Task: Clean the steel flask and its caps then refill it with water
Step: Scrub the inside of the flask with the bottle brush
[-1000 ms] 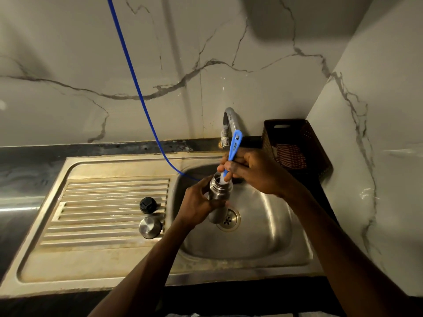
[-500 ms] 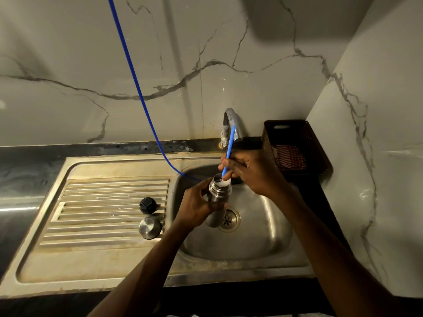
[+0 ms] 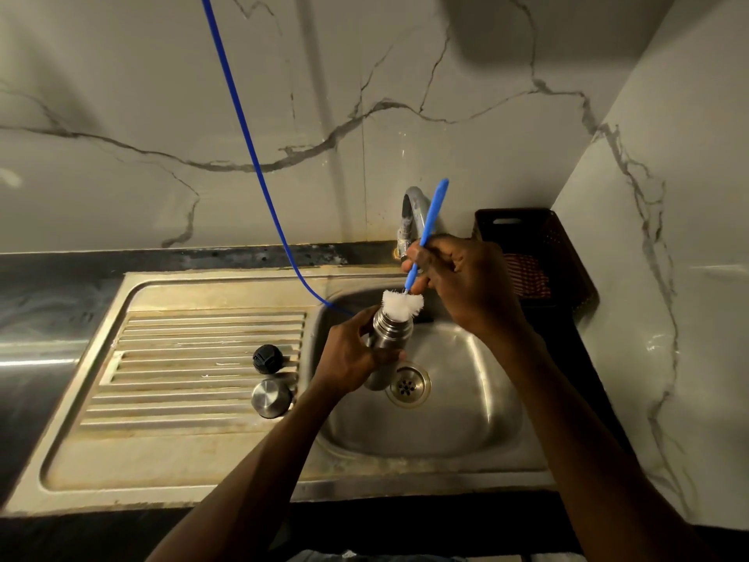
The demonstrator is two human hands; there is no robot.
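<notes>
My left hand (image 3: 352, 358) grips the steel flask (image 3: 388, 338) by its body, holding it upright over the sink basin (image 3: 466, 415). My right hand (image 3: 466, 281) holds a bottle brush (image 3: 429, 225) by its blue handle. The brush's white bristles (image 3: 402, 304) stick out of the flask's mouth. A black inner cap (image 3: 266, 358) and a steel outer cap (image 3: 270, 397) sit on the ribbed drainboard (image 3: 194, 358) left of the basin.
A curved steel tap (image 3: 411, 212) rises behind the basin. A blue hose (image 3: 247, 148) runs down the marble wall into the sink. A dark plastic basket (image 3: 535, 253) with a red cloth stands in the right corner. The drain (image 3: 407, 385) lies under the flask.
My right hand has pulled the brush upward; the white bristles, earlier deep inside the flask, now show at its mouth. The left hand keeps the flask in about the same place.
</notes>
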